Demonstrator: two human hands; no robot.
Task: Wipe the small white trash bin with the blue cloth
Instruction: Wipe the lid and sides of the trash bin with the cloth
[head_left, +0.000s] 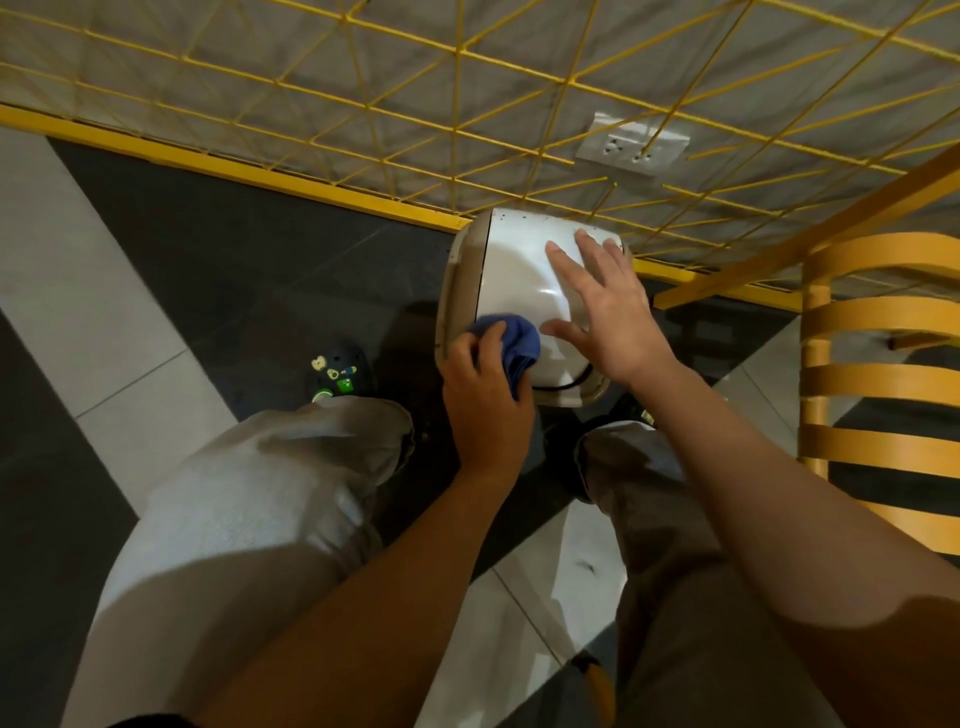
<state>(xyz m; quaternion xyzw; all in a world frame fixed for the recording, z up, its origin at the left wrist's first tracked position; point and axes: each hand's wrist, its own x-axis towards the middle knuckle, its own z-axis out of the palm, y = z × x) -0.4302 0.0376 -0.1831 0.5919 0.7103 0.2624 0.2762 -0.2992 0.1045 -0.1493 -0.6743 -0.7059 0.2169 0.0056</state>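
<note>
no readable writing or brand on anything in view. small white bin (519, 270) standing on the floor (218, 260) just beside the yellow wire grid (457, 130), between the two legs in grey trousers (249, 493). top covered by a glossy white domed lid, so contents hidden; cannot tell what is inside. beige-grey rim showing along the left edge and at the near corner, a dark line curving along the near right edge of the lid. dark specks scattered along the far edge of the lid, a few more on the left rim.

left hand (485, 400) curled round a bunched blue cloth (514, 343), pressing it against the near left part of the lid, close to the rim. cloth crumpled, part of it tucked under the fingers, the rest bulging out towards the middle of the lid.

right hand (608, 306) laid flat on the right half of the lid, fingers straight and spread, thumb pointing towards the cloth and just short of it. hands near each other, not touching.

floor in dark and light tiles. dark shoe (337, 371) with small coloured charms left of the bin. yellow slatted chair (883, 374) to the right. white socket plate (636, 143) on the wall behind the grid.
</note>
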